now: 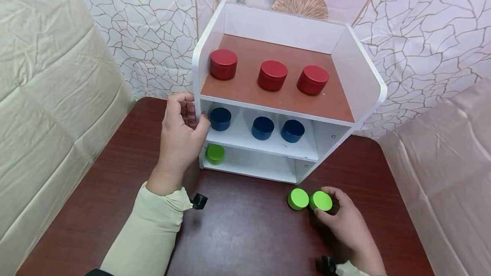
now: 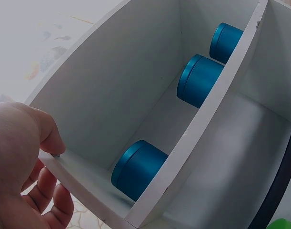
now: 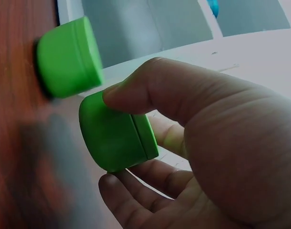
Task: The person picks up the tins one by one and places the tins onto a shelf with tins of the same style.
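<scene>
My left hand [image 1: 182,133] grips the left side wall of a white shelf unit [image 1: 284,20], thumb inside and fingers outside. My right hand [image 1: 347,220] holds a round green tin [image 1: 321,200] between thumb and fingers, low over the table. Just left of it, a second green tin [image 1: 298,199] stands on the table; in the right wrist view this other tin [image 3: 69,59] sits beside the held tin [image 3: 114,136]. On the bottom shelf, at the left end, is a third green tin [image 1: 215,154].
Three red tins [image 1: 272,75] stand on the brown top shelf. The middle shelf bears three blue tins [image 1: 262,128], the leftmost close to my left thumb. The dark wooden table [image 1: 238,225] runs in front of the unit, with patterned cloth [image 1: 153,24] hanging behind.
</scene>
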Tool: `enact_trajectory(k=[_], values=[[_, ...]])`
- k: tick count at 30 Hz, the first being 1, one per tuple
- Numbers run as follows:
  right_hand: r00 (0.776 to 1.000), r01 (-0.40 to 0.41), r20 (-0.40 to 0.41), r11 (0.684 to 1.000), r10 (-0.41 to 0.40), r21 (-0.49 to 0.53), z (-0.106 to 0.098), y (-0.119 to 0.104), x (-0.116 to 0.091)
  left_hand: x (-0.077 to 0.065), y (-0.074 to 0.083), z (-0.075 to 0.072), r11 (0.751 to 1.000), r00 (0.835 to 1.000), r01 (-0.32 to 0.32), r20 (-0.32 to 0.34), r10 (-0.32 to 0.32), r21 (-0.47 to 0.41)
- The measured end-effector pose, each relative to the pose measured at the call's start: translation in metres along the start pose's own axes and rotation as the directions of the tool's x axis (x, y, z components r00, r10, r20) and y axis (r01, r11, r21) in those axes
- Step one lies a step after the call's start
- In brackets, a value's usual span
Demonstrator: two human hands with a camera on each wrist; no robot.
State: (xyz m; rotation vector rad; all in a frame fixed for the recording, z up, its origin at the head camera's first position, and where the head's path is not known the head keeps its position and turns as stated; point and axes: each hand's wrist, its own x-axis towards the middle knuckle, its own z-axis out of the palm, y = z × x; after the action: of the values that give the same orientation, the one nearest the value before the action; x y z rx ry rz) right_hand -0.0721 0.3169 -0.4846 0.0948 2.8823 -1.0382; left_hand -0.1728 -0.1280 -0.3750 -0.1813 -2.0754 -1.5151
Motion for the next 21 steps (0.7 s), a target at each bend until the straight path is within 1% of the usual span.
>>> enact_trajectory(k=[4, 11, 15, 21], values=[[0.999, 0.028, -0.025, 1.000, -0.028, -0.007, -0.005, -0.007, -0.004, 0.000, 0.000, 0.000, 1.000, 1.000, 0.001, -0.001, -0.001, 0.000], [0.998, 0.045, -0.053, 0.999, -0.044, 0.014, -0.009, -0.021, -0.013, 0.000, -0.001, 0.000, 1.000, 1.000, 0.001, -0.002, -0.001, -0.002], [0.995, 0.076, -0.073, 0.997, -0.075, 0.015, -0.011, -0.027, -0.018, -0.001, -0.001, 0.001, 1.000, 1.000, 0.002, -0.003, -0.002, -0.003], [0.989, 0.129, -0.084, 0.990, -0.124, 0.058, -0.014, -0.038, -0.022, 0.000, -0.002, 0.001, 1.000, 1.000, -0.002, -0.004, 0.002, -0.001]])
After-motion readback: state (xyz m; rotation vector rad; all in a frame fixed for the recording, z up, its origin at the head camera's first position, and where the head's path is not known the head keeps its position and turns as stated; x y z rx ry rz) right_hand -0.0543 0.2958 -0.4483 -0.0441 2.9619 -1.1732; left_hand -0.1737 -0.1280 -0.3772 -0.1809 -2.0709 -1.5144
